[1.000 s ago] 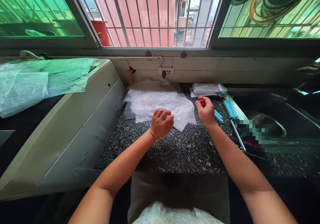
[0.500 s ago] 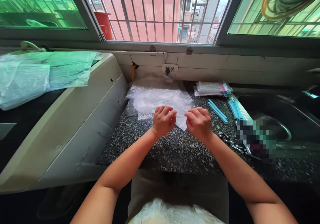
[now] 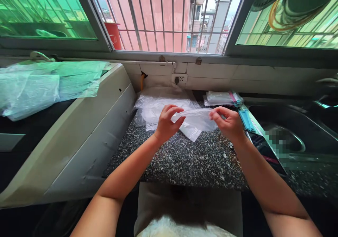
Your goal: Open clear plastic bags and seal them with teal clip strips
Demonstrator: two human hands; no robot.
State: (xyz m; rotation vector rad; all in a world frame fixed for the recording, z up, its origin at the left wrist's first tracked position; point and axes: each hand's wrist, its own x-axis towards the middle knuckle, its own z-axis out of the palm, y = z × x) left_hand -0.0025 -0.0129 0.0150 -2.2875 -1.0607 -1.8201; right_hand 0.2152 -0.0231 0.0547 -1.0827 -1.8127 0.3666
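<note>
A thin clear plastic bag [image 3: 198, 119] is stretched between my hands, above the counter. My right hand [image 3: 229, 123] pinches its right end between thumb and fingers. At the bag's other end, my left hand [image 3: 167, 124] has its thumb and fingers parted in a C shape, with the bag's edge at the gap. Below and behind lies a spread pile of clear plastic bags [image 3: 155, 105], one corner pointing toward me. Light-blue strips [image 3: 246, 120] lie to the right, partly covered by my right hand and forearm.
A stack of packed clear bags [image 3: 220, 98] lies at the back, near the sink [image 3: 287, 119]. A dark flat device [image 3: 266, 150], partly blurred out, rests by the sink edge. A pale appliance [image 3: 105, 124] with plastic sheets [image 3: 79, 76] on top borders the speckled counter [image 3: 190, 166] at left.
My hands have moved apart, the right one rightward, and a bag now spans between them. My left fingers have parted. The right hand now covers the nearer blue strips.
</note>
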